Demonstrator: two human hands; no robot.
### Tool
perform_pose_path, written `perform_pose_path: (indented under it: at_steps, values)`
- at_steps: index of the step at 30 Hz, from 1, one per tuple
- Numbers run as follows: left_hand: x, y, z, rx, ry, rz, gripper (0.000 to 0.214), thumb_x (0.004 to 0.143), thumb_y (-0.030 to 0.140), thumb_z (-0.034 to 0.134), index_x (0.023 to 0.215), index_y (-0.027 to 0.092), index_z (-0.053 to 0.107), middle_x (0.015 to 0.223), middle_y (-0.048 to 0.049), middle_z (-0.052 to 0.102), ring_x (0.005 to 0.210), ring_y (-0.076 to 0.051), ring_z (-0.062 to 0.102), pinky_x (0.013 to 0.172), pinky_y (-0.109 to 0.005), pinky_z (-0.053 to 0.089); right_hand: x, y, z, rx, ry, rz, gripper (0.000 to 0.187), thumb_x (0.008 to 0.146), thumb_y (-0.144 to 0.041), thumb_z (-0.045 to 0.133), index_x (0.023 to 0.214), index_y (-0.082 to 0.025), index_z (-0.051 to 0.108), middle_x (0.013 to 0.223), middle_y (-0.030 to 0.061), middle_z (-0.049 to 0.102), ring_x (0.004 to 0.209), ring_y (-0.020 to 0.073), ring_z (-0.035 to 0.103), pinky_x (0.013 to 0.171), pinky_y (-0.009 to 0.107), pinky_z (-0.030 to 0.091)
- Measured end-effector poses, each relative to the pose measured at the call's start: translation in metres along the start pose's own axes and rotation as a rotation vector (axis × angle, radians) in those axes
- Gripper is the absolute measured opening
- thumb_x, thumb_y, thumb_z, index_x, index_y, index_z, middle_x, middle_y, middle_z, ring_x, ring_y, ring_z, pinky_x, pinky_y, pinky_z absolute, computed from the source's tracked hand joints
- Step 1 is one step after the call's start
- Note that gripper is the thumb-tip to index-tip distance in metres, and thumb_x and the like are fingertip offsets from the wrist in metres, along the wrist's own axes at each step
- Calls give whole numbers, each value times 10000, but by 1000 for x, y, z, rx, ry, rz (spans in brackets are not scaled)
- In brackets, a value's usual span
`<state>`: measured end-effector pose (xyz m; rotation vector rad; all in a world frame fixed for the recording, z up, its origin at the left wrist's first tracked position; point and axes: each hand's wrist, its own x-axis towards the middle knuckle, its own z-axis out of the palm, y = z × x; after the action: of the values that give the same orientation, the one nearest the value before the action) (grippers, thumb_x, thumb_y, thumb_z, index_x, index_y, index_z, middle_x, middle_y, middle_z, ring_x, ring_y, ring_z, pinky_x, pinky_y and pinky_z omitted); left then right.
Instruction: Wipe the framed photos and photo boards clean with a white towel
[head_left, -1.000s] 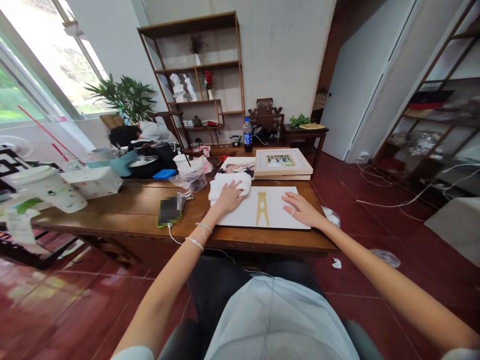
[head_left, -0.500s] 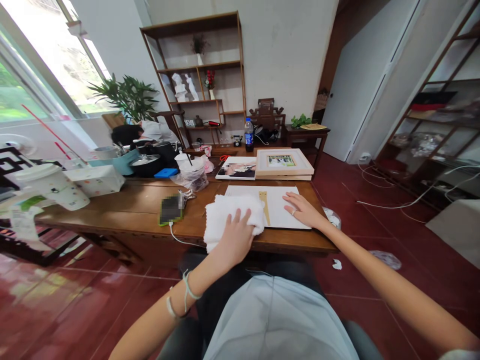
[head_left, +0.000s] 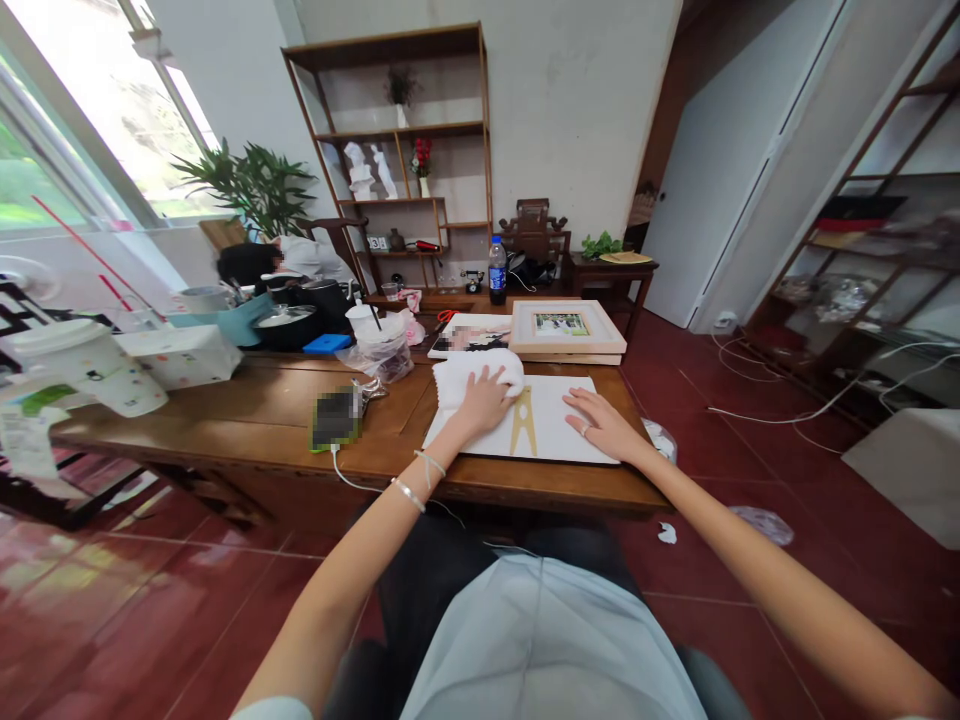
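Observation:
My left hand (head_left: pixel 486 402) grips a folded white towel (head_left: pixel 469 372), its fingers spread over the top. The towel lies on the back left part of a flat white panel (head_left: pixel 555 430) with a dark front edge. A gold A-shaped piece (head_left: pixel 523 425) shows on the panel, its top close to my left fingers. At the panel's right side my right hand (head_left: pixel 604 425) rests with its fingers stretched out flat, holding nothing. Behind the panel are a light wooden picture frame (head_left: pixel 592 342) stacked on another board, and a print (head_left: pixel 450 340) partly hidden by the towel.
The wooden table (head_left: pixel 255 420) carries a charging phone (head_left: pixel 335 418), a plastic bag (head_left: pixel 382 360), a blue box (head_left: pixel 328 343), a bottle (head_left: pixel 497 270), red scissors (head_left: pixel 448 316), pots (head_left: pixel 289 325) and a large paper cup (head_left: pixel 90 365). A person's head (head_left: pixel 250 266) shows behind the pots.
My left hand has slid the towel away from me, from the panel's front left to its back left, uncovering more of the panel and the gold piece. My right hand stays almost in place.

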<state>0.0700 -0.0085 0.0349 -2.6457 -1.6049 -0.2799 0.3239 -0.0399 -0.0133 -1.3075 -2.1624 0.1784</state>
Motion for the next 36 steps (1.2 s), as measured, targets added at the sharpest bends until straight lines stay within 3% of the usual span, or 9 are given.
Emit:
perform_pose_path:
  at_steps: [3,7,11,16,19,22,26,31,36]
  values:
    - [16,1,3,-7,11,-40,402,967,369,341,1262,189,544,1509,-82,328,1377,-346,255,1087,-564,225,0,0,0,-2,-5,0,437,877,-388,485,1254,-188,580,1391,129,494,1327,272,404,1117,490,296]
    - [12,16,1,12,4,4,384,957,330,356,1261,200,551,1508,-76,332,1378,-351,248,1077,-582,235,-1,0,0,9,-7,11,439,876,-382,490,1256,-182,578,1397,134,487,1327,270,403,1117,487,296]
    - [-17,41,-5,68,1,109,349,921,253,413,1207,198,605,1520,-73,305,1374,-379,248,1057,-601,275,-2,-1,0,8,1,8,436,877,-379,489,1256,-183,580,1400,134,483,1327,267,403,1117,479,298]
    - [-73,72,-15,141,4,173,316,891,203,445,1110,165,670,1505,-91,330,1358,-419,268,1049,-609,302,-2,-1,1,3,-5,10,453,881,-384,483,1266,-162,572,1399,147,481,1330,269,398,1118,475,296]
    - [-101,83,-22,149,-19,205,300,891,202,446,1056,172,694,1503,-90,334,1353,-425,282,1041,-619,314,-2,-1,1,12,0,8,446,882,-389,483,1263,-175,576,1400,139,483,1330,269,397,1118,478,296]
    - [-112,86,-27,136,-37,214,301,897,212,437,1042,173,697,1504,-82,334,1355,-426,277,1041,-616,319,-2,0,1,17,4,5,441,882,-395,483,1255,-181,582,1394,136,490,1329,272,399,1119,482,294]
    - [-88,76,-29,84,-61,197,323,908,246,425,1129,180,650,1499,-81,345,1359,-401,284,1040,-598,330,-2,-2,0,7,-1,4,455,883,-396,475,1259,-161,578,1392,151,488,1326,271,402,1122,472,291]
    - [-22,56,-19,23,-114,152,369,936,293,373,1234,199,570,1511,-71,325,1380,-367,244,1060,-594,282,-2,-4,-2,13,-12,18,459,886,-406,465,1264,-168,574,1409,151,468,1326,276,402,1116,480,295]
    - [24,49,-1,-7,-50,86,397,942,348,370,1283,227,533,1506,-80,331,1383,-354,222,1068,-622,218,-2,-8,-6,31,-20,53,434,883,-394,477,1250,-191,588,1407,131,478,1327,274,407,1110,489,304]
